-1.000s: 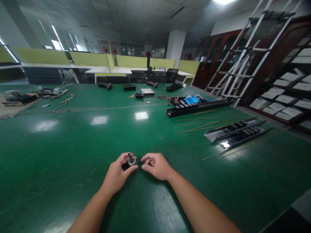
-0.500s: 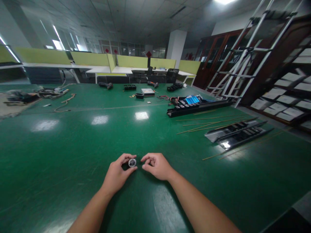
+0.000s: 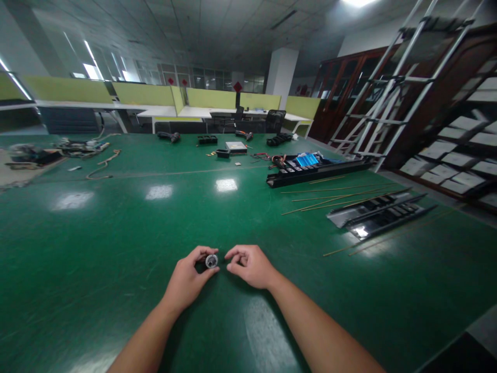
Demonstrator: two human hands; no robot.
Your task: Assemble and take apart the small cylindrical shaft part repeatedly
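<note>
Between the thumb and fingers of my left hand (image 3: 187, 277) is a small round metal part (image 3: 212, 261). It has a pale silvery rim and a darker middle, and its round face is turned towards me. My right hand (image 3: 252, 267) hovers just to the right of it, a small gap apart. Its index finger and thumb are bent with space between their tips, and I see nothing held there. Both hands are above the near part of the green tabletop (image 3: 217, 223).
To the right lie thin brass-coloured rods (image 3: 330, 199), black metal channels (image 3: 388, 212) and a long black rail (image 3: 318, 173) with blue parts. Power drills (image 3: 169, 136) and a silver box (image 3: 236, 147) sit at the back. Rope (image 3: 103, 166) lies left; a metal ladder (image 3: 399, 88) stands right.
The dark middle of the round metal part looks slightly turned. Both hands have stayed in nearly the same place.
</note>
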